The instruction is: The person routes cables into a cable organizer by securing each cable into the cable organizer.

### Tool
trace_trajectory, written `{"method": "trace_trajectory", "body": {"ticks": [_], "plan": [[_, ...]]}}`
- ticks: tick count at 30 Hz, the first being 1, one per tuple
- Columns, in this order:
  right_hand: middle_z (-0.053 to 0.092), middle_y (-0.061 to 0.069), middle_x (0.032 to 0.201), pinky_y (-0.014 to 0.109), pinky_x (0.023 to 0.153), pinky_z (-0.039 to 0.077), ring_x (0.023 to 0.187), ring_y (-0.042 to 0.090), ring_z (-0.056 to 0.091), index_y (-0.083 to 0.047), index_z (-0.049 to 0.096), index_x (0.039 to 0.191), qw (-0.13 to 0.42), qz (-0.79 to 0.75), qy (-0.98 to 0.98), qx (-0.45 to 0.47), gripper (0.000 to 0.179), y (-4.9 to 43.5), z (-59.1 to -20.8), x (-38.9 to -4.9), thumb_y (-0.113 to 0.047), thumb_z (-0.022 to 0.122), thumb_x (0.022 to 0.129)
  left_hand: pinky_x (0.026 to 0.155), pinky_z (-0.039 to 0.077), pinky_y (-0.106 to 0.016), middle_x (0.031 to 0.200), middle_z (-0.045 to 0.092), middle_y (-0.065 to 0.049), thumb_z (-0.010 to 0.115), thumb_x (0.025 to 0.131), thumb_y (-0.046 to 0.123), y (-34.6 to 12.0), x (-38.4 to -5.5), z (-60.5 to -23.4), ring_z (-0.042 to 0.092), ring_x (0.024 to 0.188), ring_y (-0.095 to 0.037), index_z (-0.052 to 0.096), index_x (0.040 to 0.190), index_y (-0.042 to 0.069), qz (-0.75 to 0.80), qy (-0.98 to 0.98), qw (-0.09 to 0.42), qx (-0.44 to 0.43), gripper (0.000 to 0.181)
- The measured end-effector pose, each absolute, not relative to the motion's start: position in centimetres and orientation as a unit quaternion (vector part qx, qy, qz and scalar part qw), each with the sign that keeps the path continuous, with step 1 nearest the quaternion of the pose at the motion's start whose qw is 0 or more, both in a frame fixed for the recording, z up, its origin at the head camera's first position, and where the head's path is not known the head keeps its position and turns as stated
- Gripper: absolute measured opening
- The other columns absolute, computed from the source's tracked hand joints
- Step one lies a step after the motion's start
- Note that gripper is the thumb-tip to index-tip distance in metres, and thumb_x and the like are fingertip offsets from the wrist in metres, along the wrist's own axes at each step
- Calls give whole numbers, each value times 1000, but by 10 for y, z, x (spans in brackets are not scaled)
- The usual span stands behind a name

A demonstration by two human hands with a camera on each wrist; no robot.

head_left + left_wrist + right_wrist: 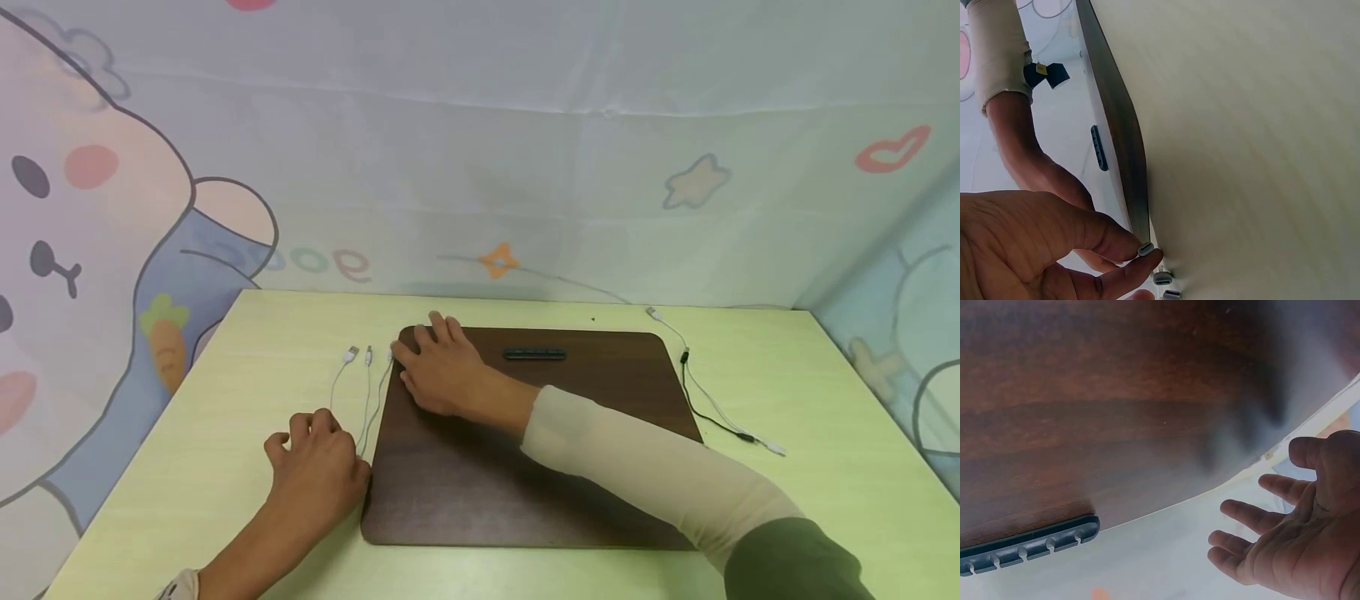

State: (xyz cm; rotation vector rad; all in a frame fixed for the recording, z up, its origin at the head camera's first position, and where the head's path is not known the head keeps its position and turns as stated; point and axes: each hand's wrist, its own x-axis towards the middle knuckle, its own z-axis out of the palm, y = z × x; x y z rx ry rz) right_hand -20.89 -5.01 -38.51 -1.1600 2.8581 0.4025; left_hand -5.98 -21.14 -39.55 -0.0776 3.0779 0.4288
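Note:
My left hand (315,471) is by the lower left edge of a dark brown board (480,500). In the left wrist view its thumb and forefinger pinch the plug (1145,249) of a white charging cable (367,400). Two more plugs (1163,279) lie just below it. White cables run up to their far ends, including a USB plug (350,354). Over the board's far left corner is my right hand (442,371), fingers spread, near another cable end (390,354). In the right wrist view nothing is between its fingers (1250,515).
A dark slotted cable holder (534,353) sits near the board's far edge. To the right of the board lie a white cable (705,392) and a black cable (705,414). A printed cloth (525,167) hangs behind the table (187,433).

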Motion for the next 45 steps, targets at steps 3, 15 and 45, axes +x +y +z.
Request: {"method": "trace_trajectory", "body": {"ticks": [3,15,45], "plan": [[45,12,177,52,140,29,173,41,29,-31,38,174,2,133,918,-374,52,-51,-386,-212,-43,32,124,111,31,-85,116,62,-24,67,96,8,-211,-60,-395,45,141,-59,61,62,11,141,989,18,-26,34],[49,12,172,51,137,33,170,41,34,-35,46,169,-32,165,901,-401,47,-59,-390,-230,-37,36,124,106,33,-81,116,60,-25,61,96,7,-215,-62,-394,45,134,-57,60,61,11,152,987,42,-40,34],[62,-2,156,48,134,33,161,31,42,-42,75,137,-97,210,866,-443,34,-89,-401,-255,-24,50,122,104,33,-79,108,57,-21,63,97,9,-216,-63,-397,46,130,-55,60,65,9,137,989,41,-46,32]]}}
